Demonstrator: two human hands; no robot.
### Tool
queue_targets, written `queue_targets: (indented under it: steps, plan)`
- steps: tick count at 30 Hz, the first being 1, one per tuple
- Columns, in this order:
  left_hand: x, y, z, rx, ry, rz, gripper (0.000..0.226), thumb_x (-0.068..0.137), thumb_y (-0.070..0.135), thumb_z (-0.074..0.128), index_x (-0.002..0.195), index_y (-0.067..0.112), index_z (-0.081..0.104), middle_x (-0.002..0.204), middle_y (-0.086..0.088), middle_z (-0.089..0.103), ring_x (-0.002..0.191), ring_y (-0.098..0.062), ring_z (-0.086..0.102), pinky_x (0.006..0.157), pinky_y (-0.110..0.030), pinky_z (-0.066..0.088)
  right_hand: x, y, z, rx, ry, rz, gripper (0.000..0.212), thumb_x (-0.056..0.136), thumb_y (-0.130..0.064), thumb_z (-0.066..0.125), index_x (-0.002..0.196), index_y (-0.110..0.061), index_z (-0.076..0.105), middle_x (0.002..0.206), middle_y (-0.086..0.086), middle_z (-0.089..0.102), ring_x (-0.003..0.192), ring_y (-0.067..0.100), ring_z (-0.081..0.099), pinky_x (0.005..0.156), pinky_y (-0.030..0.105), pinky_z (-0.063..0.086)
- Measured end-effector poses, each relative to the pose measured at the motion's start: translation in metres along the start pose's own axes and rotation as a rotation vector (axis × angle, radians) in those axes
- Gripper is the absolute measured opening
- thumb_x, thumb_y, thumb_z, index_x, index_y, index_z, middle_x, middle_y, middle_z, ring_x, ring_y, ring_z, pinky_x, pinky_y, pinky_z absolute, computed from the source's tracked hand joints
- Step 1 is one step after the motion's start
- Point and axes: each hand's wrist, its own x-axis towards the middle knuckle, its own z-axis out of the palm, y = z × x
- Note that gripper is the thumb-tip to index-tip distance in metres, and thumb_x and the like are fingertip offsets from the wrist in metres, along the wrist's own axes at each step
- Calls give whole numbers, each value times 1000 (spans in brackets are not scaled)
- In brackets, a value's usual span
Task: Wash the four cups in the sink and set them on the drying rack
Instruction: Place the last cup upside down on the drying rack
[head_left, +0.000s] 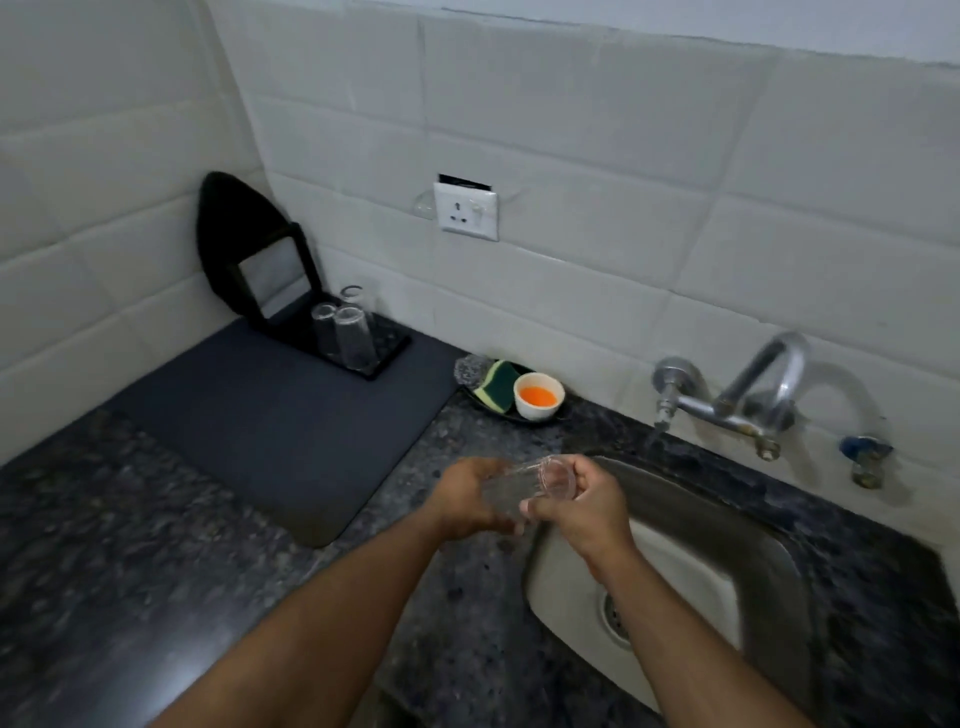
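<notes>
Both hands hold one clear glass cup (524, 486) on its side, just left of the steel sink (691, 519), above the counter's edge. My left hand (470, 501) wraps its base end. My right hand (584, 496) grips its rim, which faces right. Three clear cups (347, 332) stand upside down on the black drying rack (387, 353) at the back left. A thin stream of water runs from the tap (727, 400) toward the sink's back edge.
A dark mat (270, 431) covers the counter in front of the rack. A green-yellow sponge (501, 384), a steel scrubber (470, 370) and a white bowl of orange liquid (538, 396) sit behind the sink's left corner. A wall socket (466, 210) is above them.
</notes>
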Motion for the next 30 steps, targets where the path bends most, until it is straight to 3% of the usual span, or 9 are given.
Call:
queue_targets:
  steps: [1,3,6,9,12,15,20,25,30]
  plan:
    - [5,-12,-11,50,8,-8,81,55,26,104,129,18,72,116,5,74,99,3,66,83,-8,49,10,-5,14,-41,-2,-24,53,56,-5,100,99,-22,73,88,-6,79,83,10,75,70,23,56]
    - [21,-44,-35,196,27,-66,97,48,42,99,138,29,65,126,7,69,116,-9,63,99,-23,53,30,-19,47,-137,-7,-85,55,52,-15,103,95,-27,71,87,-13,75,80,3,69,71,23,54]
    - [48,-94,-80,338,58,-162,89,48,54,78,134,36,62,124,0,67,120,-27,62,98,-44,56,64,-41,96,-214,-50,-166,51,50,-23,102,87,-34,69,83,-18,73,78,-2,66,70,23,54]
    - [54,-104,-131,317,111,-269,88,62,45,78,145,24,56,139,-8,58,133,-31,51,105,-46,52,95,-59,136,-235,-60,-249,48,53,-23,100,85,-37,67,82,-19,73,76,-10,65,65,13,51]
    - [79,-139,-164,330,161,-381,67,77,39,85,134,16,58,137,-12,58,129,-32,51,101,-47,53,137,-73,178,-253,-49,-301,48,56,-20,99,94,-31,72,83,-18,72,76,-11,65,64,7,47]
    - [99,-157,-181,386,182,-437,62,82,43,84,128,11,57,135,-15,56,127,-34,51,101,-47,52,168,-85,204,-277,-30,-342,52,58,-22,99,102,-27,73,89,-13,73,80,3,69,72,21,56]
    - [145,-186,-206,482,167,-526,91,81,53,84,148,4,44,154,-21,43,141,-38,41,112,-51,45,232,-102,247,-331,20,-388,53,57,-28,99,103,-23,72,93,-4,73,84,16,69,74,30,57]
    - [175,-211,-218,492,90,-601,131,71,62,87,163,-2,18,172,-24,10,159,-44,9,122,-63,30,285,-116,270,-307,33,-420,48,60,-18,97,102,-18,72,89,-4,72,81,18,68,71,28,55]
    - [189,-229,-212,430,-7,-669,143,73,60,88,164,-3,-3,174,-19,-14,160,-41,-11,122,-72,16,332,-127,289,-342,41,-437,49,60,-17,94,102,-16,71,90,0,73,79,20,68,69,32,58]
